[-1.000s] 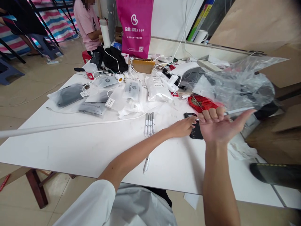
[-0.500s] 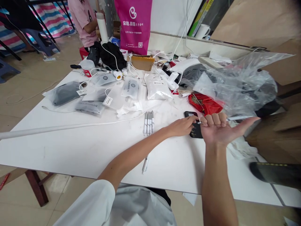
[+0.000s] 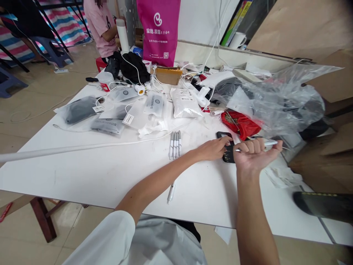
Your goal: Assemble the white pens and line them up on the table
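My right hand (image 3: 249, 154) is wrapped palm-up around a white pen (image 3: 270, 142), its thumb on the far end. The pen's metal tip pokes out past the little-finger side, toward my left hand. My left hand (image 3: 216, 148) is closed, fingertips together, at a black case (image 3: 228, 157) with small gold-coloured pieces in it; what the fingers hold, if anything, is hidden. Left of it, several white pens with grey ends (image 3: 174, 145) lie side by side. A single pen (image 3: 171, 193) lies nearer the table's front edge, partly hidden by my left forearm.
Packaged pouches (image 3: 107, 126), a white packet (image 3: 186, 103) and cables crowd the back of the white table (image 3: 82, 173). A red bag (image 3: 241, 125) and clear plastic wrap (image 3: 281, 99) lie behind my right hand. A dark object (image 3: 321, 204) sits at right. A person in pink (image 3: 100, 27) is beyond.
My right hand has tilted and its thumb has folded down onto the pen's end. The pen tip has moved slightly away from my left fingers. My left hand has barely moved.
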Available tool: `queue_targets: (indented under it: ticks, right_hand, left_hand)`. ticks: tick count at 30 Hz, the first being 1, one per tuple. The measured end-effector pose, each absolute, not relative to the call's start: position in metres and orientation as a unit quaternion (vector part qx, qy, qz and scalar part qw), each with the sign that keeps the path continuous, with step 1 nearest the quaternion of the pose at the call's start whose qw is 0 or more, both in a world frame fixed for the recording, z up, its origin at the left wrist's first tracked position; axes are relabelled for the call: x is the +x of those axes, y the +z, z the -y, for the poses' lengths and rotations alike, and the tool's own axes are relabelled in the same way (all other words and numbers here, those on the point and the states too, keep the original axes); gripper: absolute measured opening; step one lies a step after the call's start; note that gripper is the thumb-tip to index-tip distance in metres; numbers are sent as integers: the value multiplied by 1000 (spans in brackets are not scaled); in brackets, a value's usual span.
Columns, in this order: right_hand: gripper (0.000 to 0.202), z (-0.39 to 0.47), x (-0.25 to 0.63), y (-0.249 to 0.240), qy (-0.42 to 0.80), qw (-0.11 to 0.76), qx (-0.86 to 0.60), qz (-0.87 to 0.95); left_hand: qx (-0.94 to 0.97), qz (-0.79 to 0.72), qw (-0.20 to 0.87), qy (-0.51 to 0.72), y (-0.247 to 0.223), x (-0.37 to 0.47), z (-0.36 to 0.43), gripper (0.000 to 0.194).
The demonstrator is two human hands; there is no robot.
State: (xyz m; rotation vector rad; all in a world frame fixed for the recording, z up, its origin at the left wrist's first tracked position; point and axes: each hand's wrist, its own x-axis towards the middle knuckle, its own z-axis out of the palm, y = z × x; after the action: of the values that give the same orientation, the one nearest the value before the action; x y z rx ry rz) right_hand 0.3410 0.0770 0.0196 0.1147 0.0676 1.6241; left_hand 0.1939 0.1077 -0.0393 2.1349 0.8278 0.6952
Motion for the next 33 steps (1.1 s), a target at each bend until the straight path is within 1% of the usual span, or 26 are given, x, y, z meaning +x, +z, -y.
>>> queue_targets:
  ticks: [6, 8, 12, 14, 16, 19, 21, 29, 33]
  right_hand:
    - [73, -82, 344, 18, 711, 700, 49, -39]
    - [69, -80, 344, 19, 716, 688, 85, -85]
    - [58, -75, 345, 21, 702, 645, 208, -218]
    - [55, -74, 346, 22, 692, 636, 240, -243]
    - [58, -76, 348, 22, 689, 658, 218, -211]
    - [66, -78, 352, 21, 689, 705, 132, -106]
    - [65, -78, 354, 22, 692, 711, 97, -71]
    - [56, -68, 354, 30, 700, 700, 112, -91]
    - [60, -72, 356, 29, 695, 708, 104, -64]
  left_hand:
    - [829, -318, 366, 277, -33, 193, -106, 49]
    - [828, -318, 367, 279, -31, 192, -106, 49]
    - [827, -320, 364, 286, -31, 191, -105, 48]
    - [828, -316, 361, 291, -32, 190, -104, 48]
    - [830, -313, 360, 288, -32, 191, -102, 47]
    - [835, -304, 366, 277, -31, 194, -99, 46]
    - [838, -292, 373, 271, -29, 197, -97, 46]
    - [852, -255, 372, 266, -30, 214, -100, 48]
    - [858, -241, 374, 257, -30, 220, -101, 52]
